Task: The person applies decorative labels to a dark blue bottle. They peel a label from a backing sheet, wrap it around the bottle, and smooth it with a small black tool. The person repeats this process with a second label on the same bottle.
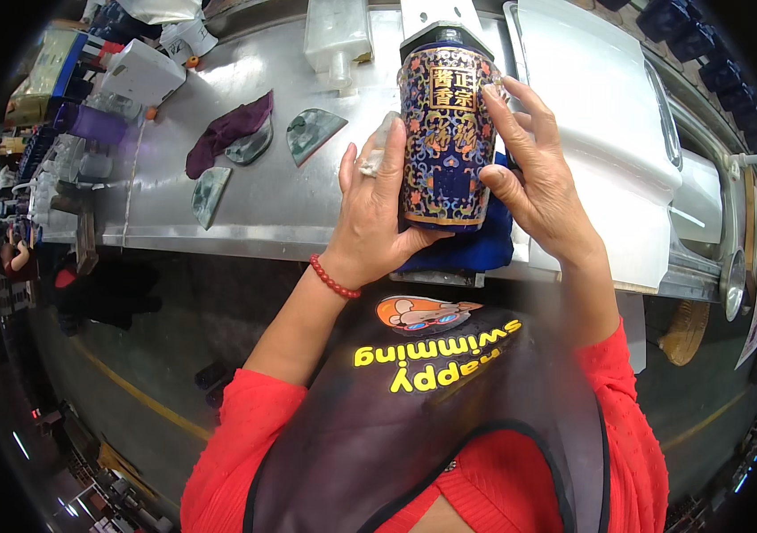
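An ornate dark-blue bottle [448, 169] with gold and coloured patterns lies tilted across my hands above the metal table's near edge. My left hand [370, 222] is wrapped round its lower left side, with the thumb under the base. A small pale wad [375, 162], perhaps cloth, is tucked between that hand's fingers. On the bottle's right side, my right hand [543, 182] rests its fingertip and thumb, its fingers spread apart. A blue cloth [481, 244] lies beneath the bottle at the table edge.
Green marbled half-round pieces [314, 133] and a dark purple cloth [226, 135] lie on the metal table [263, 209] to the left. A clear plastic container [338, 31] stands behind. A large white sheet [596, 142] covers the right side. Bottles and boxes crowd the far left.
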Demonstrator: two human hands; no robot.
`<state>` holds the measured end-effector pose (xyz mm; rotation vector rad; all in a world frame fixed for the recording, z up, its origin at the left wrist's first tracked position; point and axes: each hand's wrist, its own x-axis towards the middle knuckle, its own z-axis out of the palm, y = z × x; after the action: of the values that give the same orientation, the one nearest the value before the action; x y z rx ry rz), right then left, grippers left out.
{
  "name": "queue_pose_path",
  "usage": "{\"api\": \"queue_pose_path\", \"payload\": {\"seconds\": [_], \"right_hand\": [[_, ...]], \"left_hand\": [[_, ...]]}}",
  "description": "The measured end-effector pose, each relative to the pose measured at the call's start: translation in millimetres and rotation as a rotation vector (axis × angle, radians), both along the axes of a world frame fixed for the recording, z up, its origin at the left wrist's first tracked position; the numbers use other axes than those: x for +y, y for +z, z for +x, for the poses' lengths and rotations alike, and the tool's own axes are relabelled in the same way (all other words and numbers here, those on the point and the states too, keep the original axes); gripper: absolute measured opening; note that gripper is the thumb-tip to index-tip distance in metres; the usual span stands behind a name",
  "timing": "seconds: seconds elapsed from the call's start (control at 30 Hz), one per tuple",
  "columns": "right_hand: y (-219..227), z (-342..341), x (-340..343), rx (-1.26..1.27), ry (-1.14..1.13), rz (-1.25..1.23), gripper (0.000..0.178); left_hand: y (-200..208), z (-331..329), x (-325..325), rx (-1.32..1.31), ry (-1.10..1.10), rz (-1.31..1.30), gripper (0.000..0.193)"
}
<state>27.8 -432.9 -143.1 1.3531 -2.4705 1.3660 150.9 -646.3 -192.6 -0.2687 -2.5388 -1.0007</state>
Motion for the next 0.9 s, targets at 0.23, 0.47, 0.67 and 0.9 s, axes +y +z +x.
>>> {"api": "queue_pose_path", "payload": {"seconds": [0.23, 0.47, 0.67, 0.9], "right_hand": [[1.6, 4.8, 0.9, 0.007, -0.011, 0.052, 0.07], [-3.2, 8.7, 2.9, -0.068, 0.007, 0.039, 0.073], [-3.9, 11.6, 3.7, -0.009, -0.008, 0.017, 0.073], [7.1, 6.1, 4.6, -0.06, 0.009, 0.052, 0.078]], "left_hand": [[16.9, -9.3, -10.0, 0.009, -0.053, 0.406, 0.096], [24.2, -27.3, -19.8, 0.071, -0.088, 0.103, 0.086], [24.0, -27.0, -26.3, 0.057, -0.105, 0.047, 0.089], [32.1, -35.1, -25.8, 0.114, -0.068, 0.076, 0.094]]}}
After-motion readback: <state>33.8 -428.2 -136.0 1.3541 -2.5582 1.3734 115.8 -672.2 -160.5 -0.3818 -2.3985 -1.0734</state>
